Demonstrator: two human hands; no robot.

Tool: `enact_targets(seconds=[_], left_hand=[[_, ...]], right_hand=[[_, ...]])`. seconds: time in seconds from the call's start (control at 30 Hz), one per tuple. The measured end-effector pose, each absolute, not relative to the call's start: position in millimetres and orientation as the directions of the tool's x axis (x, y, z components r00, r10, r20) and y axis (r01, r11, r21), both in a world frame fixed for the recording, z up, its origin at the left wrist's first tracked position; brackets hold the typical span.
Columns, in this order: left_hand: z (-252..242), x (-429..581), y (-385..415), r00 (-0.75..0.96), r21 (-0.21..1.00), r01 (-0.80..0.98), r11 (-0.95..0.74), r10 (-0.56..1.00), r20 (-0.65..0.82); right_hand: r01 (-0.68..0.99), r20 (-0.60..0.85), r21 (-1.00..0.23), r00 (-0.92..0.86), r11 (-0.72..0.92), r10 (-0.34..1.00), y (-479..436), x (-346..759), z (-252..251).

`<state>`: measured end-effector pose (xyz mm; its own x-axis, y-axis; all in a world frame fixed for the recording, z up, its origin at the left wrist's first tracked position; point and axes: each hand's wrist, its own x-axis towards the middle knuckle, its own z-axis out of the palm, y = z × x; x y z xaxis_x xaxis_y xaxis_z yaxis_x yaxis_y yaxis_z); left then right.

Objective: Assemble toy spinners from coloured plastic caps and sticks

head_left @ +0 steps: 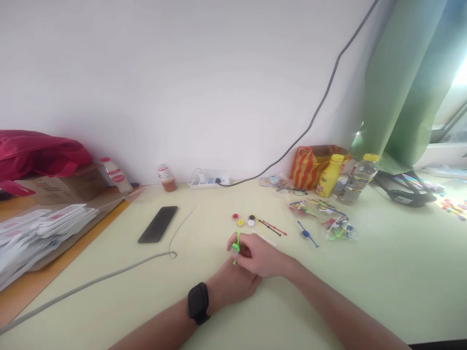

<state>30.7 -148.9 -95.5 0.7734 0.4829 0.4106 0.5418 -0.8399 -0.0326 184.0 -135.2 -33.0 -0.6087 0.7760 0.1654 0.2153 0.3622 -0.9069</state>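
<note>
My right hand [260, 256] is closed in a pinch on a small green strap-like tie [236, 245] with a round button on it. It lies over my left hand [233, 284], whose fingers are mostly hidden beneath; the left wrist wears a black watch [199, 302]. Just beyond the hands, small round buttons in red, yellow, black and white [243, 219] sit on the pale yellow table [383, 272]. A red tie and a black tie [273, 227] lie beside them, and a blue tie [307, 235] further right.
A black phone [158, 224] and a grey cable [109, 277] lie to the left. White packets [40, 228] are stacked at far left. Bags of coloured ties [328, 221], a yellow bottle [329, 176], a clear bottle [359, 179] and a power strip [209, 181] stand toward the wall.
</note>
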Motion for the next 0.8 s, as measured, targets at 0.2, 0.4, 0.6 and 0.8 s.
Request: enact_targets(seconds=[0.2, 0.4, 0.6, 0.8], left_hand=[[-72.4, 37.5, -146.7, 0.832, 0.03, 0.47, -0.882, 0.455, 0.318], [-70.6, 38.1, -149.0, 0.808, 0.075, 0.493, -0.867, 0.489, 0.329], [-65.7, 39.6, -148.5, 0.825, 0.088, 0.474, -0.876, 0.476, 0.305], [-74.7, 37.6, -149.0, 0.798, 0.096, 0.509, -0.855, 0.511, 0.32]], right_hand=[[0.382, 0.148, -0.847, -0.499, 0.37, 0.854, -125.9, 199.2, -33.3], [0.222, 0.147, -0.922, -0.561, 0.318, 0.815, -127.4, 195.5, -31.3], [0.386, 0.157, -0.838, -0.507, 0.386, 0.848, -125.5, 200.5, -30.5], [0.237, 0.197, -0.888, -0.578, 0.394, 0.792, -129.3, 192.9, -32.0]])
